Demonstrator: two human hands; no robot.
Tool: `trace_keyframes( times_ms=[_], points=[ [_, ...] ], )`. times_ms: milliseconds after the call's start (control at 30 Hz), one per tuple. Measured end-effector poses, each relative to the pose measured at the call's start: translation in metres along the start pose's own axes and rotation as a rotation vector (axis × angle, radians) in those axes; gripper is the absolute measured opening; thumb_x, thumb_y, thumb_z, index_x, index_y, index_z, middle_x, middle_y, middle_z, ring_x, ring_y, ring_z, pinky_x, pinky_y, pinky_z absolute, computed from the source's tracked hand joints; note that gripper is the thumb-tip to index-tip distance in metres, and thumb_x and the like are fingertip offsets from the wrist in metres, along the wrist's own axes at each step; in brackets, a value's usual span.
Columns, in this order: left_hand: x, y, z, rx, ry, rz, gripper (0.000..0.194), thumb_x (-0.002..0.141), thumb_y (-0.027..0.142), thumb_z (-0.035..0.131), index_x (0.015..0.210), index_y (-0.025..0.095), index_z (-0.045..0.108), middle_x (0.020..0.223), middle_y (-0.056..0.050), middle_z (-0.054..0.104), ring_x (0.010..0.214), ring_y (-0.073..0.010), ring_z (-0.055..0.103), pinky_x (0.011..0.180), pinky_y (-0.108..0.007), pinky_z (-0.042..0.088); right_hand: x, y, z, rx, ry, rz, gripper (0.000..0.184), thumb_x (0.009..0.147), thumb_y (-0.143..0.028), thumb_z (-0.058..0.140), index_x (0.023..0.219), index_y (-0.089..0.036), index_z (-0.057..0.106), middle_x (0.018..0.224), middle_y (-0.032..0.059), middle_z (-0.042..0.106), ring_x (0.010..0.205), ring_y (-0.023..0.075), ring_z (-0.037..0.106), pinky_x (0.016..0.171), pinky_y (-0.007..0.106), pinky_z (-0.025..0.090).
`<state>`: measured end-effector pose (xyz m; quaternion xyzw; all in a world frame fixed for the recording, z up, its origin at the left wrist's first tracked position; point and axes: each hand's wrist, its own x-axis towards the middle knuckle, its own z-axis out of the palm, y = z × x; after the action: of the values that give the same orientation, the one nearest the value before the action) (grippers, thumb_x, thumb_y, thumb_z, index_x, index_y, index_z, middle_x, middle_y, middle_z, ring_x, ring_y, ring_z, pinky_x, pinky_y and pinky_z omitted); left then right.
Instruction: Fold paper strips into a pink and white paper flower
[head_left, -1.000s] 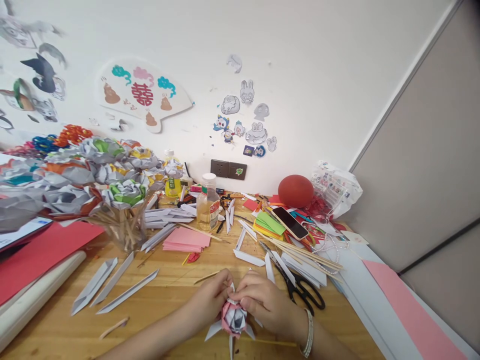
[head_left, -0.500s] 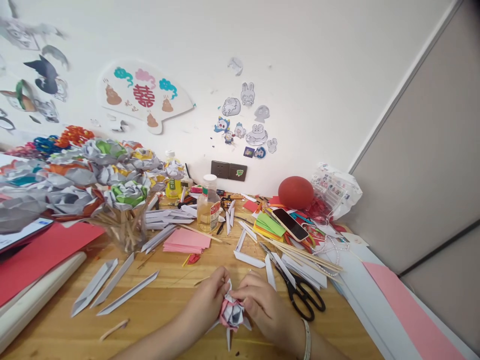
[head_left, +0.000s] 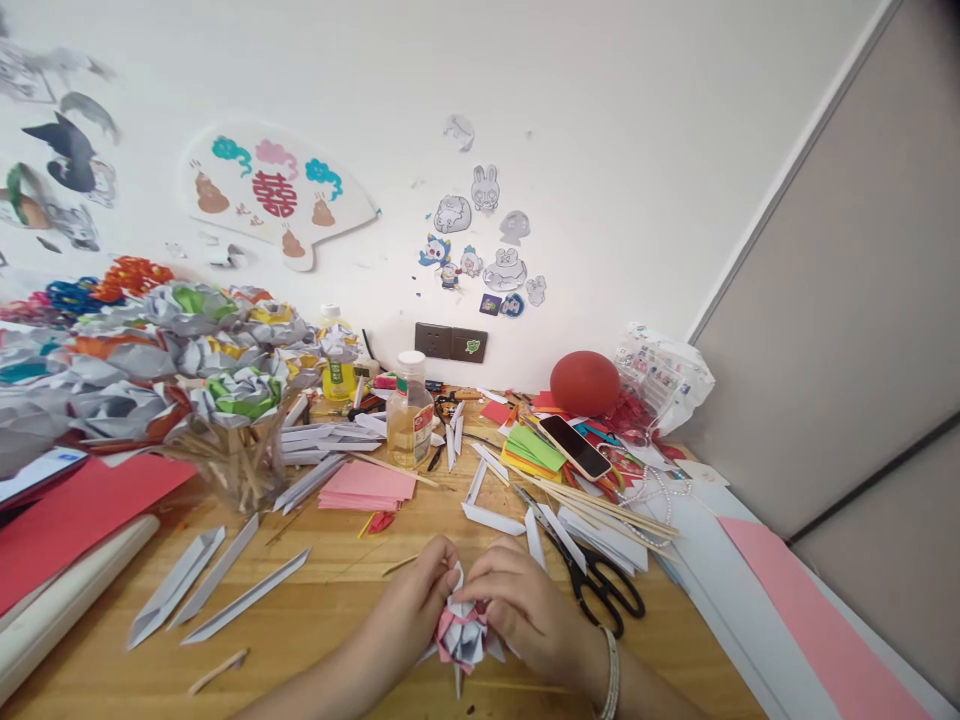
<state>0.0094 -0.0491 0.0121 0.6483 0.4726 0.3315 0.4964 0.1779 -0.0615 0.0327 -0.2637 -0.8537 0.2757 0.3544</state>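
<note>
A folded paper flower (head_left: 463, 640), pink outside and white-grey within, is held between my two hands just above the wooden table (head_left: 345, 610). White pointed strips stick out beneath it. My left hand (head_left: 420, 590) pinches its far left edge, where a white paper tip stands up. On the right, my right hand (head_left: 521, 605) has its fingers bent over the flower's top edge, closed on the paper. A pale bracelet circles the right wrist. The fingertips of both hands nearly meet, and part of the flower is hidden behind them.
Black scissors (head_left: 604, 590) lie right of my right hand, near folded white strips (head_left: 604, 540). Pink paper squares (head_left: 367, 484), a bottle (head_left: 410, 415) and a phone (head_left: 575, 447) sit farther back. Left stand finished paper flowers (head_left: 244, 392); loose folded strips (head_left: 247, 594) lie before them.
The view has turned slightly to the right, so things sit a little farther left. The flower has tilted slightly in my hands; both hands keep their hold on it.
</note>
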Motion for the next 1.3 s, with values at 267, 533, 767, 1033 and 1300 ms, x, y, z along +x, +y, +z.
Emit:
trace_keyframes(
  times_ms=[267, 533, 767, 1033, 1300],
  points=[
    [0.004, -0.011, -0.001, -0.285, 0.091, 0.04, 0.032, 0.081, 0.056, 0.042, 0.079, 0.024, 0.037, 0.051, 0.008, 0.052, 0.042, -0.0149, 0.051, 0.044, -0.024, 0.038, -0.004, 0.035, -0.003, 0.29, 0.38, 0.503, 0.049, 0.088, -0.056, 0.038, 0.098, -0.017, 0.065, 0.087, 0.0084, 0.066, 0.081, 0.0211, 0.062, 0.077, 0.034, 0.048],
    [0.006, -0.013, -0.004, -0.39, 0.245, 0.14, 0.039, 0.077, 0.061, 0.051, 0.08, 0.023, 0.042, 0.056, 0.006, 0.055, 0.055, -0.0149, 0.053, 0.056, -0.025, 0.043, -0.002, 0.042, 0.007, 0.563, 0.324, 0.518, 0.037, 0.076, -0.048, 0.064, 0.09, -0.014, 0.064, 0.086, 0.0076, 0.067, 0.076, 0.0202, 0.064, 0.071, 0.032, 0.05],
    [0.007, -0.02, -0.004, -0.212, 0.08, 0.141, 0.045, 0.078, 0.065, 0.045, 0.076, 0.02, 0.048, 0.069, 0.001, 0.057, 0.068, -0.0176, 0.057, 0.068, -0.029, 0.046, 0.001, 0.039, -0.003, 0.479, 0.442, 0.485, 0.037, 0.073, -0.05, 0.065, 0.086, -0.015, 0.065, 0.078, 0.0059, 0.068, 0.076, 0.0212, 0.063, 0.071, 0.033, 0.05],
    [0.004, -0.005, -0.013, -0.015, 0.081, 0.152, 0.033, 0.084, 0.045, 0.045, 0.09, 0.018, 0.062, 0.089, -0.006, 0.069, 0.087, -0.022, 0.062, 0.081, -0.03, 0.047, -0.002, 0.038, -0.003, 0.345, 0.454, 0.485, 0.03, 0.074, -0.042, 0.066, 0.087, -0.014, 0.067, 0.084, 0.0088, 0.07, 0.08, 0.0231, 0.065, 0.076, 0.036, 0.05],
    [0.005, -0.006, -0.016, 0.068, 0.226, 0.098, 0.021, 0.072, 0.033, 0.061, 0.084, 0.019, 0.071, 0.086, -0.006, 0.075, 0.083, -0.0245, 0.067, 0.077, -0.031, 0.052, -0.005, 0.035, 0.004, 0.228, 0.355, 0.458, 0.02, 0.077, -0.029, 0.061, 0.09, -0.015, 0.068, 0.088, 0.0085, 0.069, 0.083, 0.0215, 0.064, 0.078, 0.034, 0.05]
  ],
)
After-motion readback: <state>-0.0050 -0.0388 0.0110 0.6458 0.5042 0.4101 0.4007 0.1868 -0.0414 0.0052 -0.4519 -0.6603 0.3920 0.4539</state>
